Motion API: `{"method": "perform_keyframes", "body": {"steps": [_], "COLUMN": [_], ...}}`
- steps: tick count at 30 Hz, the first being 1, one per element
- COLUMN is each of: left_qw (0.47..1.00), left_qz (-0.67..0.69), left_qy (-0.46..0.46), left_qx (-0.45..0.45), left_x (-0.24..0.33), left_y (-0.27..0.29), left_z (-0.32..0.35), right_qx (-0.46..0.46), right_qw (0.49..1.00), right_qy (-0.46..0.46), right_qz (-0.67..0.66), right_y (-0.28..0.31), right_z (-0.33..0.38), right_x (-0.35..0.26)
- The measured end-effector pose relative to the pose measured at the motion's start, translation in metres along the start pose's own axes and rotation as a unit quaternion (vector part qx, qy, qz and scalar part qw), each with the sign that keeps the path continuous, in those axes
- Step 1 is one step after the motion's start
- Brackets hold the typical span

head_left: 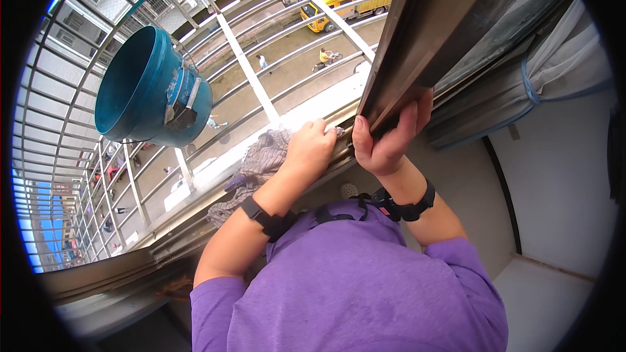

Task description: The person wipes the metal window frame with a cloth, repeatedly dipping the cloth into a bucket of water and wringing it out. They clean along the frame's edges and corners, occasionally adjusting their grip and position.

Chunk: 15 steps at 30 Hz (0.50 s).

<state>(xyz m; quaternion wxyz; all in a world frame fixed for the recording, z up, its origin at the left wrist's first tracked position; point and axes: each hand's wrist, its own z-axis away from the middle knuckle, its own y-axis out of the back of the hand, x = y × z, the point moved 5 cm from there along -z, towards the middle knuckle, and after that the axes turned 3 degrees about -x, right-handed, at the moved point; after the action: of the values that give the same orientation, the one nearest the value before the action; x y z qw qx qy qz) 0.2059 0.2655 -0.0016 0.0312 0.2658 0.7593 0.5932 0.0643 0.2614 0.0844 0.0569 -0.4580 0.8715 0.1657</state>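
Observation:
My left hand (309,150) is closed on a crumpled, grey-brown striped rag (264,155), pressing it along the window track (340,152). A bit of the rag pokes out past my fingertips, close to the sash. The rest of it trails left across the sill. My right hand (391,140) grips the lower end of a dark metal window sash (409,58), thumb on the near edge and fingers bent around the other side. Each wrist wears a black strap band.
Outside the window, a blue-green bucket (163,91) stands tilted in view on the metal bar cage (244,72). A street with a yellow truck (349,0) and several people lies below. On the right hangs a grey curtain (482,107) tied with a blue cord (529,81).

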Motion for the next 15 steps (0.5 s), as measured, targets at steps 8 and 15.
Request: {"method": "perform_keyframes", "body": {"steps": [8,15], "left_qw": [1.000,0.997], "left_qz": [-0.023,0.001], "left_qy": [-0.008,-0.031], "left_qx": [-0.019,-0.069], "left_x": [0.001,-0.014], "left_y": [0.014,0.022], "left_z": [0.003,0.037], "right_qx": [-0.009,-0.013], "right_qw": [0.999,0.999], "right_qy": [0.034,0.028], "right_qz": [0.004,-0.009], "right_y": [0.001,0.001], "right_z": [0.002,0.008], "right_x": [0.002,0.002]}}
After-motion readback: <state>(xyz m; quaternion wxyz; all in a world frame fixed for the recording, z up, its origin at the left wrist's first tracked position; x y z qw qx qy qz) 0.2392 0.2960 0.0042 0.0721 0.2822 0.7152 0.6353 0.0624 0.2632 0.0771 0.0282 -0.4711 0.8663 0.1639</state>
